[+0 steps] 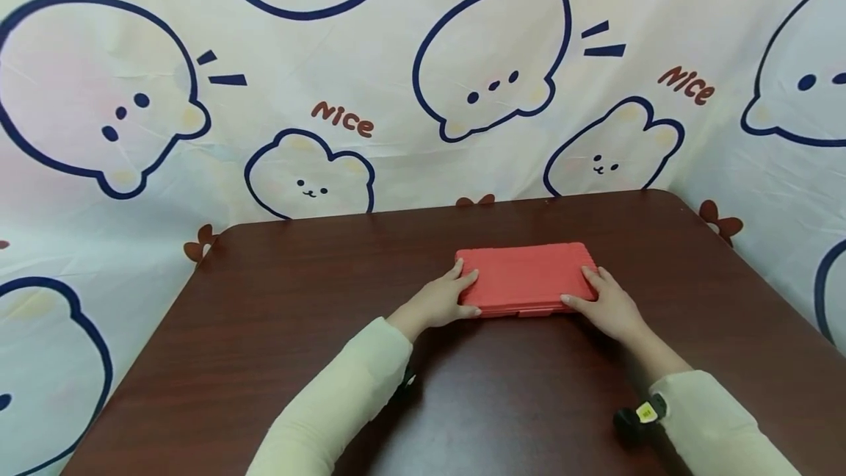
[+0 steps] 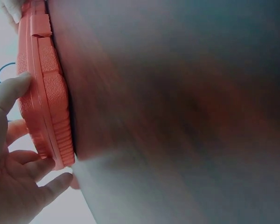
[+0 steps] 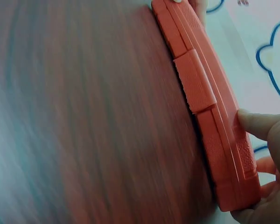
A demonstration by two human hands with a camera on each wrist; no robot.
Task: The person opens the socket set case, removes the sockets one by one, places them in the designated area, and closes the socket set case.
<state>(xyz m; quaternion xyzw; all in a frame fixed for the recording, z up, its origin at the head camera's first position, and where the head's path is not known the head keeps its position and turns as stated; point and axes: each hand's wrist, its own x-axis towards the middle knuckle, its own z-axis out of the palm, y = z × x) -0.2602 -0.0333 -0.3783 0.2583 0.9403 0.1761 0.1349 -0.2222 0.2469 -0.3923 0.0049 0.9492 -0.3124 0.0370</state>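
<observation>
A flat red plastic case [image 1: 525, 275] with ribbed ends lies closed on the brown table, towards its far side. My left hand [image 1: 441, 300] holds the case's left end, its thumb at the front edge. At the opposite end my right hand [image 1: 611, 307] grips the corner, with the thumb on the front edge and fingers over the top and side. A latch [image 3: 196, 80] on the front side shows shut in the right wrist view. In the left wrist view, fingers [image 2: 41, 168] touch the ribbed end. What the case contains is hidden.
The dark brown table [image 1: 277, 358] has rounded far corners. Behind it and along both sides hangs a pale cloth [image 1: 410, 167] printed with cartoon animals. A black wrist device [image 1: 634, 421] sits at the right cuff.
</observation>
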